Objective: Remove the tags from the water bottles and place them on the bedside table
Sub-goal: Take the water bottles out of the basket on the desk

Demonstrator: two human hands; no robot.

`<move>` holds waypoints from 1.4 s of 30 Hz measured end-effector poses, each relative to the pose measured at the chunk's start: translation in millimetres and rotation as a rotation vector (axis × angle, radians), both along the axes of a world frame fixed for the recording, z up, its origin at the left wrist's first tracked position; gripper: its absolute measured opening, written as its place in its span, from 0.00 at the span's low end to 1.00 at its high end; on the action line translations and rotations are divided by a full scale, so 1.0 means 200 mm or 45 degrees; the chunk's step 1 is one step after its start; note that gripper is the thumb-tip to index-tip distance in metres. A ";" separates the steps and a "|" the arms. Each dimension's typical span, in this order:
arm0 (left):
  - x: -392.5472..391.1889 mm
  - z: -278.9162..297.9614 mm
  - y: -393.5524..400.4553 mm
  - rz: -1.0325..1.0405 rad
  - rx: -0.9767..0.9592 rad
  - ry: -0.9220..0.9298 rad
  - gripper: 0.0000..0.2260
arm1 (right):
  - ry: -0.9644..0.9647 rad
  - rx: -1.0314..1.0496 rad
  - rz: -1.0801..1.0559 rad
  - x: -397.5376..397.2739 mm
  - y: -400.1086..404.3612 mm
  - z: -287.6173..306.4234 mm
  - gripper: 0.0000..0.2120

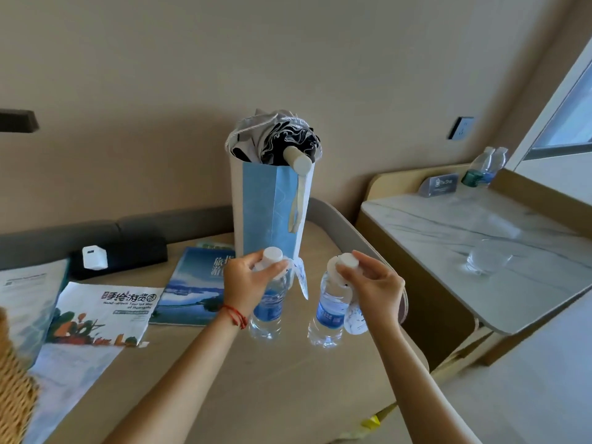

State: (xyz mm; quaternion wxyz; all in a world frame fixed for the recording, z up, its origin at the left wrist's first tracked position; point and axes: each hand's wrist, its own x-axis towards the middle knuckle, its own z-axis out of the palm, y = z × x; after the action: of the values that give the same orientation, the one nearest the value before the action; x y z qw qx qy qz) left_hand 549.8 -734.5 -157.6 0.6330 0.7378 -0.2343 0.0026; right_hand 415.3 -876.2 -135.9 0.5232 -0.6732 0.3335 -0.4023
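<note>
Bottles point(268, 302) upright, necks gripped by hands point(246, 277)

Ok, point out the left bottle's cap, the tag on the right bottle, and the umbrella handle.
left bottle's cap point(272, 253), head view, on its white top.
tag on the right bottle point(355, 318), head view, on its hanging card.
umbrella handle point(298, 159), head view, on its cream end.

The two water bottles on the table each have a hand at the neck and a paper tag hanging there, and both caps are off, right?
Not quite: the head view shows a white cap on the left bottle and another on the right bottle. The left hand and right hand hold the necks, tags hanging.
</note>
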 end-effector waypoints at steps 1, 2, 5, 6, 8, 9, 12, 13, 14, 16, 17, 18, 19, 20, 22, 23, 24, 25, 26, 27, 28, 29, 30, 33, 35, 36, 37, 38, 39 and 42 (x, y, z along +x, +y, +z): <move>0.00 -0.01 -0.03 0.017 -0.011 0.012 0.12 | 0.007 0.008 0.022 0.01 -0.04 -0.01 0.19; 0.00 -0.01 -0.07 0.039 -0.026 0.020 0.12 | 0.014 0.017 0.039 0.03 -0.07 -0.03 0.19; 0.00 -0.03 -0.15 0.079 -0.038 0.009 0.10 | 0.014 0.063 0.082 0.07 -0.18 -0.06 0.17; 0.00 -0.04 -0.17 0.088 -0.031 0.001 0.10 | 0.015 0.071 0.094 0.08 -0.21 -0.07 0.16; 0.01 -0.07 -0.21 0.117 -0.022 -0.001 0.11 | 0.030 0.072 0.111 0.10 -0.27 -0.10 0.15; 0.01 -0.08 -0.23 0.132 -0.021 0.002 0.11 | 0.039 0.073 0.118 0.11 -0.30 -0.11 0.15; 0.02 -0.12 -0.27 0.157 0.004 -0.001 0.11 | 0.069 0.072 0.146 0.13 -0.36 -0.15 0.16; 0.02 -0.13 -0.28 0.163 0.017 -0.012 0.10 | 0.080 0.075 0.154 0.13 -0.38 -0.17 0.16; 0.02 -0.14 -0.28 0.172 0.029 -0.024 0.10 | 0.089 0.078 0.159 0.14 -0.39 -0.18 0.17; 0.01 -0.15 -0.30 0.193 0.049 -0.048 0.10 | 0.095 0.082 0.159 0.15 -0.41 -0.21 0.17; 0.02 -0.16 -0.30 0.202 0.057 -0.061 0.10 | 0.093 0.081 0.158 0.15 -0.42 -0.22 0.17; 0.02 -0.17 -0.30 0.205 0.064 -0.072 0.11 | 0.091 0.077 0.161 0.16 -0.43 -0.22 0.17; 0.03 -0.17 -0.31 0.201 0.071 -0.077 0.11 | 0.094 0.070 0.168 0.16 -0.43 -0.23 0.17; 0.03 -0.17 -0.31 0.195 0.078 -0.081 0.11 | 0.098 0.060 0.179 0.16 -0.44 -0.23 0.17; 0.03 -0.18 -0.31 0.192 0.091 -0.092 0.11 | 0.100 0.025 0.204 0.16 -0.43 -0.23 0.17; 0.03 -0.18 -0.30 0.196 0.097 -0.097 0.11 | 0.100 0.005 0.213 0.16 -0.43 -0.24 0.17; 0.04 -0.19 -0.30 0.203 0.102 -0.099 0.11 | 0.098 -0.013 0.218 0.15 -0.43 -0.25 0.17; 0.04 -0.19 -0.30 0.213 0.107 -0.098 0.11 | 0.096 -0.025 0.219 0.14 -0.43 -0.25 0.18; 0.04 -0.20 -0.29 0.223 0.113 -0.091 0.11 | 0.094 -0.034 0.219 0.13 -0.43 -0.25 0.18; 0.04 -0.20 -0.29 0.230 0.121 -0.083 0.12 | 0.092 -0.040 0.220 0.13 -0.43 -0.25 0.19; 0.04 -0.21 -0.29 0.233 0.126 -0.078 0.12 | 0.090 -0.043 0.223 0.12 -0.43 -0.26 0.19; 0.04 -0.21 -0.29 0.234 0.128 -0.074 0.12 | 0.089 -0.044 0.230 0.11 -0.43 -0.26 0.19; 0.03 -0.21 -0.29 0.236 0.128 -0.067 0.12 | 0.089 -0.050 0.236 0.11 -0.43 -0.26 0.19; 0.02 -0.21 -0.29 0.239 0.117 -0.053 0.11 | 0.092 -0.078 0.241 0.09 -0.42 -0.26 0.20; 0.03 -0.21 -0.29 0.230 0.115 -0.052 0.12 | 0.089 -0.073 0.236 0.09 -0.41 -0.26 0.20; 0.03 -0.21 -0.29 0.223 0.121 -0.051 0.12 | 0.090 -0.064 0.235 0.08 -0.41 -0.26 0.20; 0.02 -0.21 -0.28 0.219 0.129 -0.049 0.13 | 0.092 -0.053 0.236 0.08 -0.41 -0.26 0.19; 0.02 -0.22 -0.28 0.216 0.135 -0.048 0.13 | 0.093 -0.042 0.239 0.08 -0.40 -0.26 0.18; 0.02 -0.22 -0.28 0.214 0.138 -0.048 0.13 | 0.092 -0.032 0.241 0.08 -0.40 -0.26 0.18; 0.01 -0.21 -0.27 0.201 0.149 -0.049 0.14 | 0.100 -0.016 0.230 0.06 -0.40 -0.26 0.19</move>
State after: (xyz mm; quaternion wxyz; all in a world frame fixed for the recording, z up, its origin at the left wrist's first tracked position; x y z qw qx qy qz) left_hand 552.5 -789.5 -200.0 0.5822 0.7894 -0.1873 0.0530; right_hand 427.8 -955.9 -187.8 0.5396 -0.7189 0.2892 -0.3291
